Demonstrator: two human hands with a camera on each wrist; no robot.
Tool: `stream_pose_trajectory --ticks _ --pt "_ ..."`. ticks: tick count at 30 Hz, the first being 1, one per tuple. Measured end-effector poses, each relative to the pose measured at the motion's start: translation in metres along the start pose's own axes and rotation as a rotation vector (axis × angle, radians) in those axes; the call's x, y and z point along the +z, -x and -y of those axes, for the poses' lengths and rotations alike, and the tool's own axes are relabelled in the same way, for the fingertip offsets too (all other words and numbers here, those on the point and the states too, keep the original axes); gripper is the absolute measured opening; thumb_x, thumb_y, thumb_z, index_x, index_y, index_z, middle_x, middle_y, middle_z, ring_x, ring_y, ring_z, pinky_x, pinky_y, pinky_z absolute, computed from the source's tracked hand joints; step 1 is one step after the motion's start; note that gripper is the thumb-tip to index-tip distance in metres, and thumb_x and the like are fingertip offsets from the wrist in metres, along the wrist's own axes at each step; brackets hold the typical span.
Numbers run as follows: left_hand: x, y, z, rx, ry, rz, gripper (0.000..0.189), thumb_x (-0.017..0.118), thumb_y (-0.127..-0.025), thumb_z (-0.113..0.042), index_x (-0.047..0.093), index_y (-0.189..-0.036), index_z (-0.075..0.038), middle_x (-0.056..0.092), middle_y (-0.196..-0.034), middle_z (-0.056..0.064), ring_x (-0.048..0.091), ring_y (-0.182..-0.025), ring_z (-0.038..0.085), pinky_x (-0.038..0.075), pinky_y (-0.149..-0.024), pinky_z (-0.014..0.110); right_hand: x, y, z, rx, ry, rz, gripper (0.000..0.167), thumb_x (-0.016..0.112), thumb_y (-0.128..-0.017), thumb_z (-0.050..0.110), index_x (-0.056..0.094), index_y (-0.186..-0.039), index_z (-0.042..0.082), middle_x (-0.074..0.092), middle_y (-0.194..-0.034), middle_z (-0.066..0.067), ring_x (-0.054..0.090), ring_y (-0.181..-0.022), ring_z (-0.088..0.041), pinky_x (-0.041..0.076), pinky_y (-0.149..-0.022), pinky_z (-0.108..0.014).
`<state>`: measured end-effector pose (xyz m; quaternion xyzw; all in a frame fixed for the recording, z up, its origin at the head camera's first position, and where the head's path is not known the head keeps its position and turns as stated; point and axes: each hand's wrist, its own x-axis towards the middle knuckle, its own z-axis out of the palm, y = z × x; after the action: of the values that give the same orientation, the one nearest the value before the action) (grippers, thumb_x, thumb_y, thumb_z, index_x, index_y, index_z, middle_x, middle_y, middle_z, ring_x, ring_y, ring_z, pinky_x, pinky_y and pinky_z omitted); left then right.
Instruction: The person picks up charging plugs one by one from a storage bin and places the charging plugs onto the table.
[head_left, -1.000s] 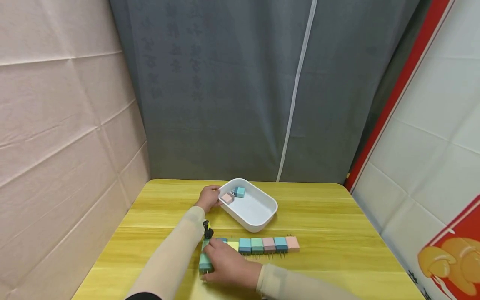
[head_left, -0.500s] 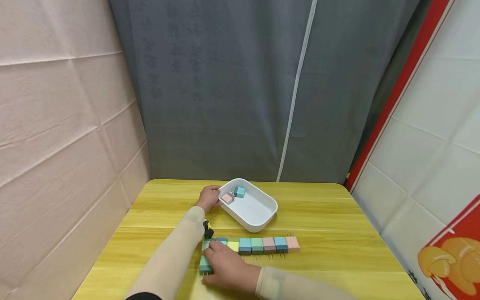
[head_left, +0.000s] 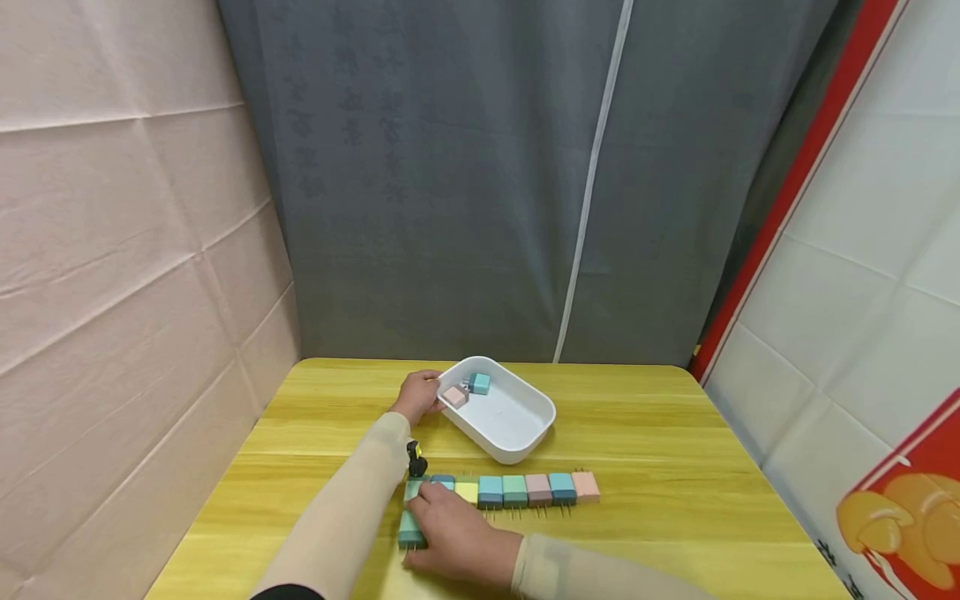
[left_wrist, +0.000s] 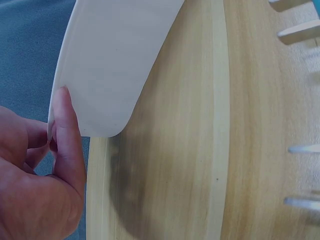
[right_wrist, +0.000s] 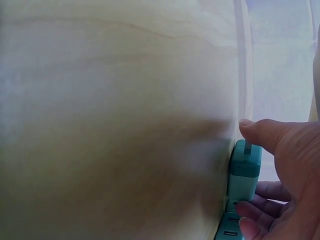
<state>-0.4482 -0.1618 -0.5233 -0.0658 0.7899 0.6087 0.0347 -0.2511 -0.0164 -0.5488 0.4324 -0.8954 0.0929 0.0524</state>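
My left hand (head_left: pixel 417 397) pinches the left rim of a white plastic bin (head_left: pixel 517 421), thumb outside, as the left wrist view shows. Two plug chargers lie inside the bin, a pink one (head_left: pixel 454 396) and a blue one (head_left: pixel 480 383). On the table, my right hand (head_left: pixel 465 533) grips a green plug charger (right_wrist: pixel 244 172) at the near end of a short column on the left. Its thumb is by the metal prong, and the other fingers curl along the far side. Another green charger (right_wrist: pixel 231 225) with USB slots sits against it, partly covered by the fingers.
A row of pastel plug chargers runs right from the column, including a yellow one (head_left: pixel 467 490), a mauve one (head_left: pixel 538 490) and a pink one (head_left: pixel 585 487) at the end. Prongs stick out along the row. The wooden table (head_left: pixel 660 467) ends at a grey curtain (head_left: pixel 450 208).
My right hand has shifted slightly toward me at the near end of the green column. The left hand and the bin have stayed in place.
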Motion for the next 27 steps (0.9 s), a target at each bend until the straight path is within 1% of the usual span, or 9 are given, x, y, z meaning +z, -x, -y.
stream_pose_trajectory --ticks 3,8,12,15,19,21,23,25,27 --pt "0.0 0.0 0.0 -0.002 -0.006 -0.002 0.038 0.052 -0.115 -0.011 0.066 -0.148 -0.001 0.065 -0.143 0.028 0.068 -0.088 0.02 0.064 -0.07 0.024 0.001 0.001 -0.001 0.011 -0.025 -0.004 0.065 0.091 -0.086 0.058 0.071 -0.128 0.013 0.053 -0.108 0.009 0.048 -0.095 -0.004 0.047 -0.085 -0.017" --pt "-0.001 -0.001 0.001 -0.002 -0.005 -0.001 0.038 0.052 -0.116 -0.011 0.066 -0.149 -0.001 0.064 -0.144 0.028 0.069 -0.09 0.021 0.064 -0.07 0.024 0.0 0.003 -0.002 0.03 -0.098 -0.012 0.068 0.092 -0.086 0.06 0.069 -0.13 0.013 0.053 -0.113 0.009 0.049 -0.097 -0.002 0.049 -0.087 -0.016" --pt "0.0 -0.003 0.002 -0.006 0.0 -0.002 0.037 0.052 -0.115 -0.011 0.066 -0.148 -0.001 0.064 -0.144 0.028 0.069 -0.09 0.021 0.064 -0.069 0.024 -0.006 0.005 -0.003 0.036 -0.16 -0.014 0.066 0.091 -0.087 0.059 0.069 -0.129 0.014 0.054 -0.115 0.01 0.051 -0.1 -0.001 0.05 -0.089 -0.016" --pt "0.0 -0.005 0.002 -0.011 -0.003 -0.005 0.037 0.052 -0.116 -0.011 0.067 -0.148 -0.001 0.064 -0.144 0.028 0.068 -0.09 0.021 0.064 -0.069 0.024 -0.013 0.004 -0.007 0.043 -0.211 -0.029 0.056 0.089 -0.092 0.056 0.071 -0.125 0.015 0.056 -0.112 0.01 0.052 -0.097 -0.001 0.051 -0.086 -0.017" --pt "0.0 -0.006 0.002 -0.015 -0.016 -0.01 0.037 0.053 -0.116 -0.012 0.067 -0.148 -0.002 0.064 -0.143 0.027 0.068 -0.091 0.022 0.064 -0.069 0.024 -0.029 0.003 -0.02 0.069 -0.306 -0.085 0.033 0.083 -0.1 0.045 0.075 -0.112 0.016 0.063 -0.104 0.008 0.055 -0.087 -0.001 0.05 -0.078 -0.016" --pt "0.0 -0.006 0.003 -0.016 -0.032 -0.012 0.037 0.054 -0.116 -0.013 0.067 -0.148 -0.003 0.065 -0.142 0.026 0.068 -0.091 0.022 0.064 -0.07 0.024 -0.04 0.002 -0.029 0.106 -0.377 -0.12 0.021 0.082 -0.103 0.038 0.075 -0.104 0.017 0.064 -0.098 0.008 0.057 -0.081 -0.002 0.05 -0.074 -0.016" --pt "0.0 -0.006 0.004 -0.019 -0.038 -0.012 0.036 0.055 -0.116 -0.014 0.068 -0.148 -0.003 0.066 -0.141 0.025 0.069 -0.091 0.023 0.063 -0.07 0.024 -0.053 0.0 -0.04 0.155 -0.452 -0.16 0.014 0.08 -0.104 0.029 0.074 -0.098 0.019 0.065 -0.094 0.009 0.059 -0.079 -0.003 0.052 -0.073 -0.018" --pt "0.0 -0.007 0.004 -0.014 -0.035 -0.01 0.036 0.055 -0.115 -0.015 0.069 -0.147 -0.003 0.067 -0.138 0.024 0.069 -0.09 0.023 0.063 -0.07 0.024 -0.065 -0.003 -0.052 0.21 -0.5 -0.206 0.013 0.079 -0.105 0.025 0.073 -0.094 0.02 0.063 -0.089 0.011 0.057 -0.076 -0.005 0.052 -0.069 -0.021" --pt "0.0 -0.008 0.005 -0.006 -0.018 -0.009 0.035 0.056 -0.115 -0.014 0.069 -0.145 -0.002 0.068 -0.135 0.025 0.069 -0.088 0.022 0.063 -0.069 0.024 -0.075 -0.007 -0.065 0.271 -0.533 -0.243 0.012 0.077 -0.105 0.022 0.074 -0.094 0.019 0.063 -0.085 0.011 0.057 -0.074 -0.007 0.052 -0.067 -0.025"
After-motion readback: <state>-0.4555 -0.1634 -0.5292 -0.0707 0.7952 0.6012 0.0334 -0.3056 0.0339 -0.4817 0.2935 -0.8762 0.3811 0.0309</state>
